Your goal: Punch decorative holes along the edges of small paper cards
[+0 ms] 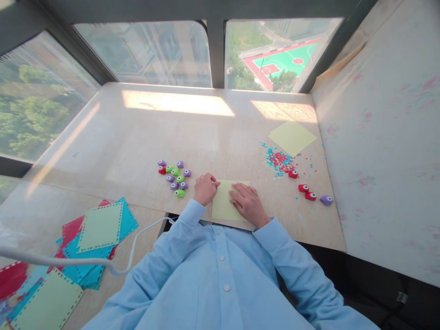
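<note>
Right hand: spread flat, apparently steadying yellow sheet on desk | left hand: curled at edge, cannot tell if pinching | punches: clustered nearby, seemingly for reach

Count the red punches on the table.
4. One red punch is in the cluster left of the left hand; another red punch sits beside the confetti; two more red punches lie to its lower right. The cluttered lower-left corner may hide others.

Single wide head-worn view, facing forward and down: shirt front at bottom edge; left hand and right hand close, near centre; tabletop beyond; windows along top.
</note>
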The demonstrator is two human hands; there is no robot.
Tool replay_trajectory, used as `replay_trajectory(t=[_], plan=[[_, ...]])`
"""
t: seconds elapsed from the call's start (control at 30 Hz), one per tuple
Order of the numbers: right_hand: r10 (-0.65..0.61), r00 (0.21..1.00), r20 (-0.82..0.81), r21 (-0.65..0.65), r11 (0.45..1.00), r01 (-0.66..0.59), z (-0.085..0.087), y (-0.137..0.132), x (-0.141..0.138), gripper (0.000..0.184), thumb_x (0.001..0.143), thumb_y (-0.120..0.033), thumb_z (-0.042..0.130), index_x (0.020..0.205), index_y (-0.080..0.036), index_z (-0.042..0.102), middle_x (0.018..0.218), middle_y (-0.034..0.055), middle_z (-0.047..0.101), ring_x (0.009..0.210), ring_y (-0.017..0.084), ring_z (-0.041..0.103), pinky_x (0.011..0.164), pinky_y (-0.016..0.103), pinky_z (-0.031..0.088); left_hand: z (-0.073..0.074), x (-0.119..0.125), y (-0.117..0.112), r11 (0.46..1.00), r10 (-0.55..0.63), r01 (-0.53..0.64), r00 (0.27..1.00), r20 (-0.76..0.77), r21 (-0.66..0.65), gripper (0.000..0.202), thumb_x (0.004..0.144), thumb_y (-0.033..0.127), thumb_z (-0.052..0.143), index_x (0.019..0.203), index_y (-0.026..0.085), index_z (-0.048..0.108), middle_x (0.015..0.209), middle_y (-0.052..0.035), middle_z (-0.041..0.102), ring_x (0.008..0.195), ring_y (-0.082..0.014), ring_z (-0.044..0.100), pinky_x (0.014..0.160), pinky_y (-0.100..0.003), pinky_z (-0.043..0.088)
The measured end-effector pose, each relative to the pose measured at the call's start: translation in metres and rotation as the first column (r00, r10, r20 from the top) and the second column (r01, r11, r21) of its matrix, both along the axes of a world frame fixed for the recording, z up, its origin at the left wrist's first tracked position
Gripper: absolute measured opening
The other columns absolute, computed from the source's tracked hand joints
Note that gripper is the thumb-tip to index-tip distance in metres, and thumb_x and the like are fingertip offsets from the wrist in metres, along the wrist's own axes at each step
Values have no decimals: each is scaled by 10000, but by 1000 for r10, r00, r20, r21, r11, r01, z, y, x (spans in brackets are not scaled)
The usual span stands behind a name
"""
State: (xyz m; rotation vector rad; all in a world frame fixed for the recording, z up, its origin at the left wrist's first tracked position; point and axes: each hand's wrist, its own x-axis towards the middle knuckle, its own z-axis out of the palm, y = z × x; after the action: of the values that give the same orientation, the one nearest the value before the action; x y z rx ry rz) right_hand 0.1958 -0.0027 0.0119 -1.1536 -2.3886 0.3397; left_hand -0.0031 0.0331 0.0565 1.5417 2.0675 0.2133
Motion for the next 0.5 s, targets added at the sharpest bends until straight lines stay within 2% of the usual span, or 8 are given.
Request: replay_trajectory(t=[0.23,0.4,0.5], plan=[[-6,1000,8,14,1000,6,0,0,0,263,960,-308,514,1163,-222,657,1365,94,595,1294,259,490,1028,434,369,3,-12,13,990,-55,62,997,57,-127,146,854,319,597,868,208,503,927,-80,675,971,-251,606,814,-332,434],[-1,1000,5,7,1000,1,-1,0,0,267,958,-307,520,1172,-220,654,1367,96,593,1299,257,486,1033,434,365,2,-9,10,989,-74,74,997,10,-131,147,868,336,570,863,212,492,977,-101,678,1018,-277,603,826,-354,435],[-2,1000,2,-1,1000,2,-1,0,1,265,956,-306,526,1174,-224,651,1372,94,589,1304,258,482,1038,437,362,0,-11,10,990,-63,67,997,39,-122,156,852,331,584,833,212,485,940,-90,677,996,-267,607,823,-350,441]])
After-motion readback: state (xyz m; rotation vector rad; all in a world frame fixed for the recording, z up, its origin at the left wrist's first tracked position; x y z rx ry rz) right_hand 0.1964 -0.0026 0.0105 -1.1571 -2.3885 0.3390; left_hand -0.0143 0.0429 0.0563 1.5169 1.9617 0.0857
